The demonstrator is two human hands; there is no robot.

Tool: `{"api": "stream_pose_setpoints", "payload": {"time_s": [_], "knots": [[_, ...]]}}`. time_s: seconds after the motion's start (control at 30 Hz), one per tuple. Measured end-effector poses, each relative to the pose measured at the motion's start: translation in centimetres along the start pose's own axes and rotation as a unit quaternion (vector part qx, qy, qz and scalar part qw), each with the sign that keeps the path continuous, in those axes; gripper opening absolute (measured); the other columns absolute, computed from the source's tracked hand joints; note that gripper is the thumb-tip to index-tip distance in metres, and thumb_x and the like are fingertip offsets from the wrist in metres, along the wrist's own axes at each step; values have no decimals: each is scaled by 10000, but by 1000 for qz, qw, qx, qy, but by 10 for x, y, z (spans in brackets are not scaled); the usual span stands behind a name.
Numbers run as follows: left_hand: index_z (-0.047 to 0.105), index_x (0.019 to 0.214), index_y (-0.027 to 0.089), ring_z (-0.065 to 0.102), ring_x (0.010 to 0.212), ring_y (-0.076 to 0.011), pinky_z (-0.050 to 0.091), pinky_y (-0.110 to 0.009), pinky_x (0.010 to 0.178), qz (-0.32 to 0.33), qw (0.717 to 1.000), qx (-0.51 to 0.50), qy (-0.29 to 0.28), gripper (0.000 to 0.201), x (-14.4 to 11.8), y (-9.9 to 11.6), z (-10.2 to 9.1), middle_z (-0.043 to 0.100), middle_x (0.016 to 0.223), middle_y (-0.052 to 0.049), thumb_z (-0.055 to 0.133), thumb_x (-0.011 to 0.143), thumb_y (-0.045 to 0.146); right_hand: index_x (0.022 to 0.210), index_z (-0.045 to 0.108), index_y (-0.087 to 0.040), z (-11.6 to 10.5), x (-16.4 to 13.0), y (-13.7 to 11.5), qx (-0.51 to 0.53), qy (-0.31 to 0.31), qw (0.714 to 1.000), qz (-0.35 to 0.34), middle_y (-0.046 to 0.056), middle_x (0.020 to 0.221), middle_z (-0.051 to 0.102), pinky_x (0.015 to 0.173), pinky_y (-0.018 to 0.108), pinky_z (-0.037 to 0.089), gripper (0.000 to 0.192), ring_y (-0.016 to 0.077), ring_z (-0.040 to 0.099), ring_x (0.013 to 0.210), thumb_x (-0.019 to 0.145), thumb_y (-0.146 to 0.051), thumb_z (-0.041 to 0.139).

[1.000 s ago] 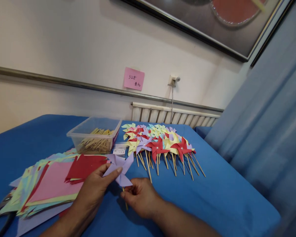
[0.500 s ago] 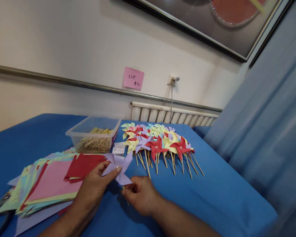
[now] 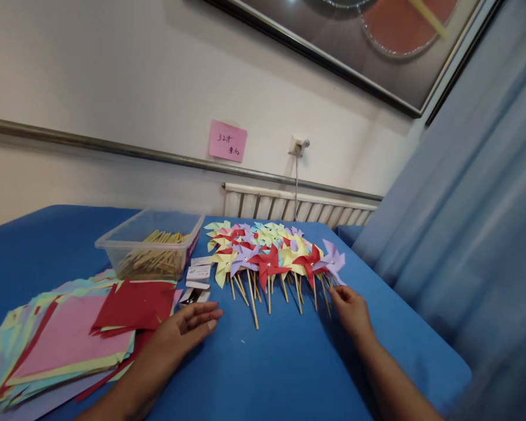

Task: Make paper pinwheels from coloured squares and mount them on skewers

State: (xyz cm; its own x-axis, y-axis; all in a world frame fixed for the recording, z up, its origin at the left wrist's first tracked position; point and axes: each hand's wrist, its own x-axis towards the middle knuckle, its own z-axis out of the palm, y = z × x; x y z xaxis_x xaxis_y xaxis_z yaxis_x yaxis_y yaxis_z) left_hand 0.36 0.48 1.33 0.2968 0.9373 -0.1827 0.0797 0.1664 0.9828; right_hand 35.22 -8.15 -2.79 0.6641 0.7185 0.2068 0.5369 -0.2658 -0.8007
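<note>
My right hand (image 3: 352, 307) pinches the stick of a purple paper pinwheel (image 3: 333, 261) and holds it at the right end of a row of finished pinwheels (image 3: 263, 251) in red, yellow, purple and blue, all on wooden sticks. My left hand (image 3: 184, 329) rests flat on the blue table cover (image 3: 280, 362), fingers spread, holding nothing. It lies beside a stack of cut coloured paper squares (image 3: 70, 336), with red sheets (image 3: 134, 304) on top.
A clear plastic tub (image 3: 151, 241) of wooden sticks stands behind the paper stack. Small white boxes (image 3: 197, 273) lie next to it. A radiator (image 3: 293, 204) and a wall with a pink note (image 3: 227, 141) are behind. Blue curtain (image 3: 464, 222) hangs at right.
My right hand carried the purple pinwheel from in front of me to the right end of the row. My left hand let go of it and now lies flat on the table.
</note>
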Motion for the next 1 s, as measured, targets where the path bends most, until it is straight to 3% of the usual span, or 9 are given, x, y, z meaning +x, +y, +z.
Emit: {"api": "stream_pose_setpoints", "payload": {"time_s": [0.1, 0.27, 0.6, 1.0], "knots": [[679, 905, 193, 679, 955, -284, 521, -367, 834, 0, 1000, 6, -1, 495, 2, -1, 2, 759, 942, -108, 793, 514, 474, 783, 705, -138, -22, 21, 28, -87, 31, 995, 36, 89, 687, 702, 554, 272, 388, 388, 228, 625, 651, 794, -461, 491], [700, 820, 206, 696, 870, -273, 534, -353, 783, 9, 1000, 12, -3, 441, 2, 0, 6, 766, 865, -91, 807, 485, 472, 736, 722, -191, -28, 40, 49, -191, 15, 979, 74, 98, 715, 725, 550, 267, 361, 352, 239, 652, 701, 815, -430, 476], [719, 748, 220, 697, 841, -285, 550, -352, 742, -7, 999, 41, -9, 387, -6, 15, 8, 765, 817, -80, 790, 479, 490, 808, 708, -222, -28, 33, 48, -279, -20, 956, 84, 85, 797, 735, 582, 268, 353, 313, 238, 658, 773, 851, -395, 451], [701, 737, 226, 697, 845, -297, 526, -407, 814, -1, 999, 40, -10, 350, -2, 5, 7, 766, 787, -69, 774, 503, 476, 827, 714, -225, -31, 26, 45, -277, -39, 958, 59, 67, 812, 742, 613, 251, 387, 291, 211, 668, 796, 861, -370, 464]]}}
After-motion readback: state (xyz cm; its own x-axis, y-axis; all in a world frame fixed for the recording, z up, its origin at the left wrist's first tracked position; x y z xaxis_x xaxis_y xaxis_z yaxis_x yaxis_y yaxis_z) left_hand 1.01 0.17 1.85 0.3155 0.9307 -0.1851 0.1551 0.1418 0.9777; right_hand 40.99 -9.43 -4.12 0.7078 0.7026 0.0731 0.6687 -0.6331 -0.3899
